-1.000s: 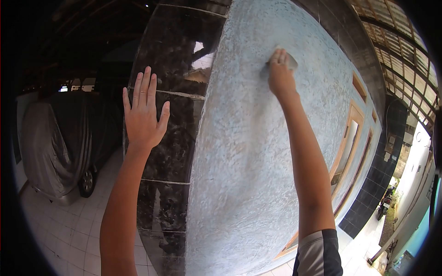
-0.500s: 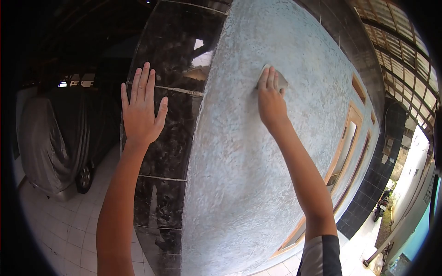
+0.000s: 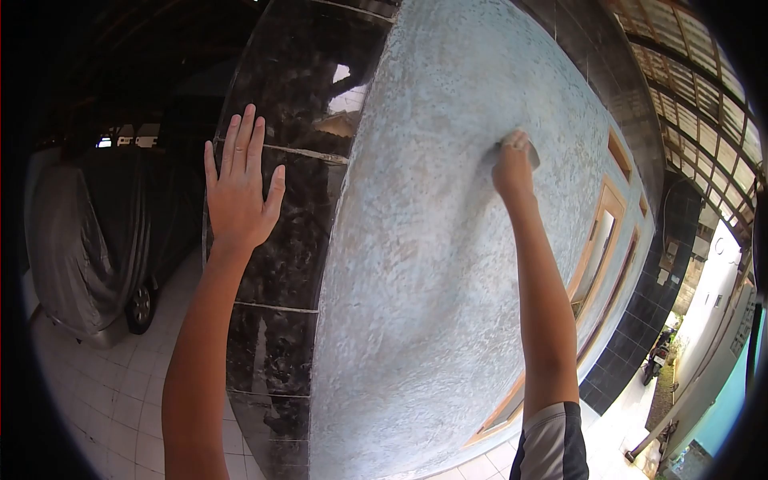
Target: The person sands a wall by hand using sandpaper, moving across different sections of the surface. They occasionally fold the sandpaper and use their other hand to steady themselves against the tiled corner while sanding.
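Note:
My left hand [image 3: 240,192] lies flat with fingers spread on the black glossy tiles [image 3: 300,232] that border the wall's left edge. It holds nothing. My right hand [image 3: 514,172] is up against the patchy light-blue wall [image 3: 408,272], its fingers closed over a small grey sheet that looks like sandpaper [image 3: 534,157]. Only the sheet's edges show past the fingers; the face against the wall is hidden.
Wooden window frames [image 3: 598,232] are set in the wall to the right. A covered car [image 3: 88,248] stands on white floor tiles [image 3: 120,392] at the left. A motorbike [image 3: 658,356] is parked far right, under a slatted roof [image 3: 688,80].
My right hand has moved right and slightly down across the wall with the sandpaper. My left hand stays on the black tiles; the view has shifted a little.

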